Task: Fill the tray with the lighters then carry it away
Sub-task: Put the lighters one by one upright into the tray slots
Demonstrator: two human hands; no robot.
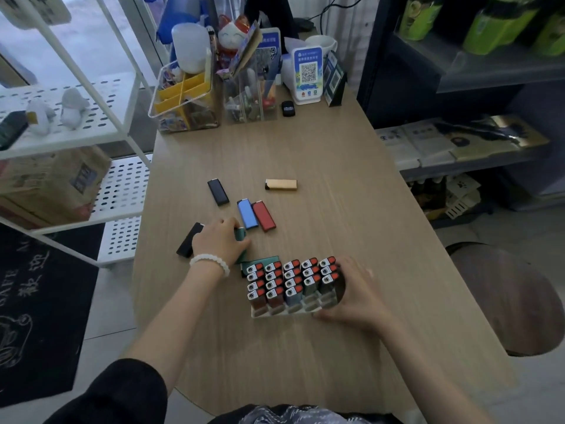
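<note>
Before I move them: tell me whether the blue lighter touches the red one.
Touching: the head view shows the blue lighter and red lighter lying side by side, edges meeting near their tops.

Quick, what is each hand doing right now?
Left hand: grips a teal lighter.
Right hand: holds the right end of the tray, fingers curled around it.

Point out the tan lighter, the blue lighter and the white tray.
tan lighter (pixel 281 184), head view, middle of its body
blue lighter (pixel 247 214), head view, middle of its body
white tray (pixel 276 313), head view, front rim
</note>
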